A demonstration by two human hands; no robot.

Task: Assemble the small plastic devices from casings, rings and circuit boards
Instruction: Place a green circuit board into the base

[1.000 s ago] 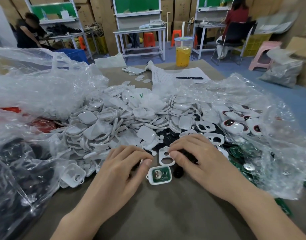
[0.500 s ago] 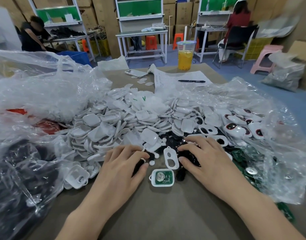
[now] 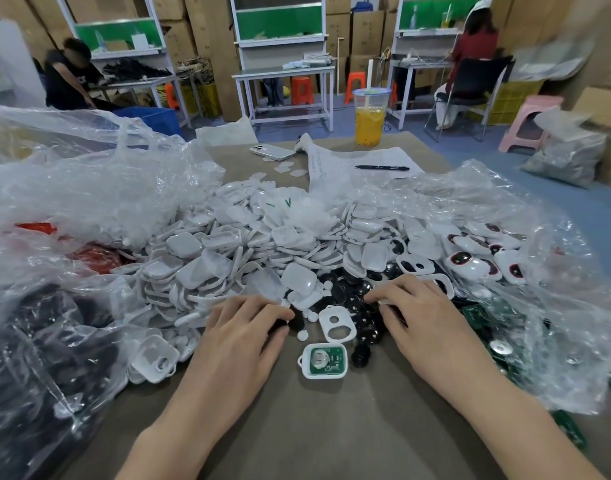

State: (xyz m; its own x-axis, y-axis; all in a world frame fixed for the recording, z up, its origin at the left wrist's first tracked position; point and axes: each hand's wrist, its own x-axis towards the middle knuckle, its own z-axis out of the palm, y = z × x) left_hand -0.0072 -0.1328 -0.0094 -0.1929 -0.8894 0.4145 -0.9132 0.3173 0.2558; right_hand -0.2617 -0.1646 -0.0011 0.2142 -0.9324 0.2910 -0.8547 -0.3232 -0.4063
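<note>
Ok, L hand (image 3: 241,337) and R hand (image 3: 421,323) lie palm-down, fingertips bent into black rings (image 3: 361,306); can't tell if either pinches anything. Between them, casing w/ green board (image 3: 325,365) sits flat on table (image 3: 331,427), face-up, long axis L-R, lug left. White casing pile (image 3: 245,258) behind, plastic bags (image 3: 72,202) flanking.

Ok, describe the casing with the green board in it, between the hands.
The casing is a small white rounded-square plastic tray with a little loop on its left side. It lies flat, open side up and lidless, on the brown table. A green board sits inside it and carries a round silvery part. Neither the left hand nor the right hand touches it. A black part lies close on its right.
</note>
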